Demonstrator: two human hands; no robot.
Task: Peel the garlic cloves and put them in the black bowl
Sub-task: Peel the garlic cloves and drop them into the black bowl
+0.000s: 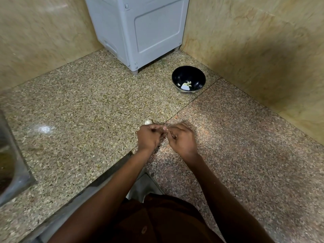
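My left hand (150, 137) and my right hand (182, 137) meet fingertip to fingertip just above the granite counter (87, 106). Their curled fingers pinch a small garlic clove (166, 129) between them; only a pale sliver of it shows. Another white, unpeeled garlic clove (148, 122) lies on the counter just beyond my left hand. The black bowl (188, 79) stands farther back to the right, near the corner, with a few pale garlic pieces (186, 85) at its bottom.
A grey appliance (140, 32) stands in the back corner against the tiled walls. A steel sink (10, 163) edge shows at the far left. The counter's front edge runs diagonally below my forearms.
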